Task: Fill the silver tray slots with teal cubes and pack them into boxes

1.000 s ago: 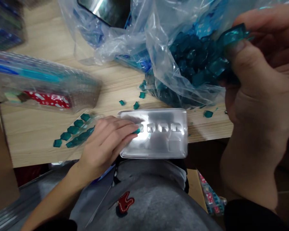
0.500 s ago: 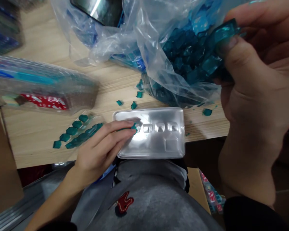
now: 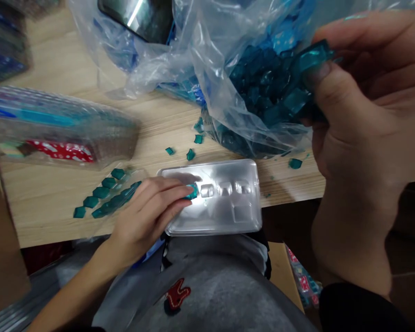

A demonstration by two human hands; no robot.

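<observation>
A clear plastic blister tray point(image 3: 216, 219) with square hollows lies at the table's front edge. My left hand point(image 3: 148, 207) reaches over its left end, fingers and thumb closed on a small teal translucent cube point(image 3: 192, 192) at the leftmost visible hollow. Several hollows to the right of it hold nothing. At the upper right, my right hand point(image 3: 370, 87) pinches a teal translucent piece point(image 3: 313, 57) between thumb and fingers. It is held over an open clear plastic bag point(image 3: 210, 60) heaped with similar teal pieces point(image 3: 259, 83). My other right fingers are partly hidden.
A second blister point(image 3: 90, 202) with rows of teal pieces lies left of my left hand. Loose teal bits point(image 3: 191, 154) are scattered behind the tray. A stack of clear packs point(image 3: 62, 129) stands at left, and a dark phone-like slab point(image 3: 138, 18) rests on the bag.
The cube at the left hollow shows more between my left fingers. The table scene has shifted slightly down and left in view. My right hand keeps its pinch.
</observation>
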